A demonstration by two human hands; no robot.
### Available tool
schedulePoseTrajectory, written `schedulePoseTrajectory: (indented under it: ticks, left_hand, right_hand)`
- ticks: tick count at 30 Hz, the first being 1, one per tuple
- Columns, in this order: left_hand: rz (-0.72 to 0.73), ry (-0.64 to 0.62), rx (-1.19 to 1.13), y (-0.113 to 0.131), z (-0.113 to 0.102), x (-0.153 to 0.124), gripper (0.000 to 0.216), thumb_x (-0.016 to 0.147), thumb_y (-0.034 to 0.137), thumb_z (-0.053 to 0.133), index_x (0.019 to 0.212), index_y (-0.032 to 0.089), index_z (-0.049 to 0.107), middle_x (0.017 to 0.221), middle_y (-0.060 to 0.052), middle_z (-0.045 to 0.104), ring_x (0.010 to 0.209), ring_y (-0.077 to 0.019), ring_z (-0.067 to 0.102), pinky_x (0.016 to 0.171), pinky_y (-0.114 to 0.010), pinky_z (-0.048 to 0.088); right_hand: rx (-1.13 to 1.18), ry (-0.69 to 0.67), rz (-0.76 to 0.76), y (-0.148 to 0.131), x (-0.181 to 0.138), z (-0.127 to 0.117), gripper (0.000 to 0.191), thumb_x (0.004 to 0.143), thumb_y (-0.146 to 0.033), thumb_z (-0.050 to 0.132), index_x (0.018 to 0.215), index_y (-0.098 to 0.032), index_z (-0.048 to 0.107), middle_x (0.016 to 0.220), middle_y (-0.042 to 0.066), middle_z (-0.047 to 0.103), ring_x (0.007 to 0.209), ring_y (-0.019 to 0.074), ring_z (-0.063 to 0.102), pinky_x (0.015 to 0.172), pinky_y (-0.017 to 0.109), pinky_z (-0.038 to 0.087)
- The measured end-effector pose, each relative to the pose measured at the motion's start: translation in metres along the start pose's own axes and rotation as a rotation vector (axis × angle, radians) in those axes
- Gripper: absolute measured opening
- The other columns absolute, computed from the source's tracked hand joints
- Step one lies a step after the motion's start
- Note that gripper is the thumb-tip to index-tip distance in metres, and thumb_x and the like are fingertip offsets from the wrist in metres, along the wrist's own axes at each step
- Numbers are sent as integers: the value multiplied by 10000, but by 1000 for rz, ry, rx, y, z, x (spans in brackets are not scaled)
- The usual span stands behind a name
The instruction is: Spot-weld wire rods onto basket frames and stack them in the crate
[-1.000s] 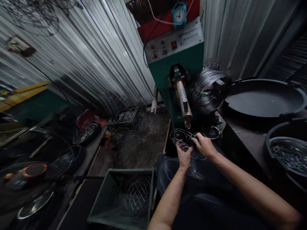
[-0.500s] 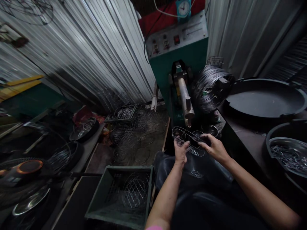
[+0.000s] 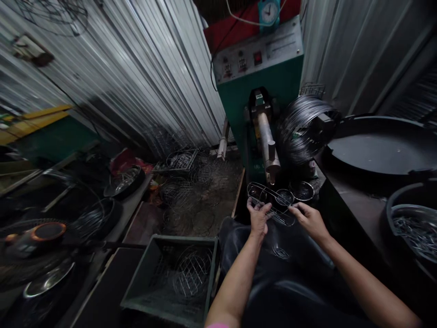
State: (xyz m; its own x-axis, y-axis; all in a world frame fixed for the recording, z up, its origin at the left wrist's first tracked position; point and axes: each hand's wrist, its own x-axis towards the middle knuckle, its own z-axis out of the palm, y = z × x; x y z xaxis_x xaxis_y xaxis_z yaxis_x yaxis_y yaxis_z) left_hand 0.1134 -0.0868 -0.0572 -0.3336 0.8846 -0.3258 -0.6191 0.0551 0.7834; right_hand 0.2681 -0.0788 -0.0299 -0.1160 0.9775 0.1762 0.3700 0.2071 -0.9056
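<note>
My left hand (image 3: 258, 217) is closed on the left side of a small wire basket (image 3: 280, 217), an oblong frame of thin metal rods. At its right end, my right hand (image 3: 309, 222) pinches with thumb and finger on the wire; whether a separate thin piece is in that pinch I cannot tell. The frame hangs just below the rounded tip of a metal electrode arm (image 3: 269, 155), apart from it. A few bent wire pieces (image 3: 280, 252) lie on the dark apron (image 3: 290, 273) over my lap.
The green welding machine (image 3: 232, 105) stands ahead, beside a wire coil (image 3: 300, 132). Small round bowls (image 3: 302, 191) sit under the arm. Right: a large black pan (image 3: 378, 146) and a tub of metal pieces (image 3: 418, 232). Left: a green crate (image 3: 136, 291) with a wire basket inside.
My right hand has shifted slightly right and down, its fingers now pinched at the frame's end. The left hand keeps its hold. The whole view has swung a little left.
</note>
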Motion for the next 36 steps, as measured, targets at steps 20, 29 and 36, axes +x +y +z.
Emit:
schedulePoseTrajectory:
  ticks: [20,29,36]
  left_hand:
    - [32,-10,37,2,24,21,627,417,242,827,923,195,461,815,29,490,695,-78,514,610,-206,428]
    - [-5,-99,49,-2,21,28,530,470,251,802,889,193,482,837,14,501,713,-91,516,618,-225,444]
    - [-144,-76,-155,-2,11,31,401,527,254,773,823,197,509,780,29,503,707,-104,498,757,-457,479]
  right_hand:
    - [133,48,83,14,14,-4,421,706,-596,558,640,-181,587,675,34,613,665,181,551,618,257,433]
    - [172,4,99,24,8,-10,355,722,-534,586,712,-182,630,756,47,647,750,204,589,697,286,453]
    - [51,-73,-45,13,16,-16,289,764,-475,561,755,-197,641,738,33,647,721,190,593,684,273,447]
